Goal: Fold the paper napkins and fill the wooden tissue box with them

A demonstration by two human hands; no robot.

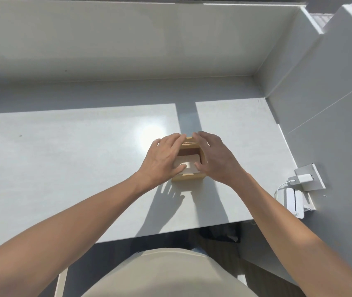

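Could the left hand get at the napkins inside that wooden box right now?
Probably yes. The left hand already rests over the open-topped wooden box, its thumb lying on the white napkins. The right hand keeps to the other side.

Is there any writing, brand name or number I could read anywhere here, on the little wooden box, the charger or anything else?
None can be read.
Wooden box: no lettering shows; the hands hide much of it.
White charger in the wall socket: plain, no mark visible.
White device below it: a faint dark speck near its lower end, too small to read.
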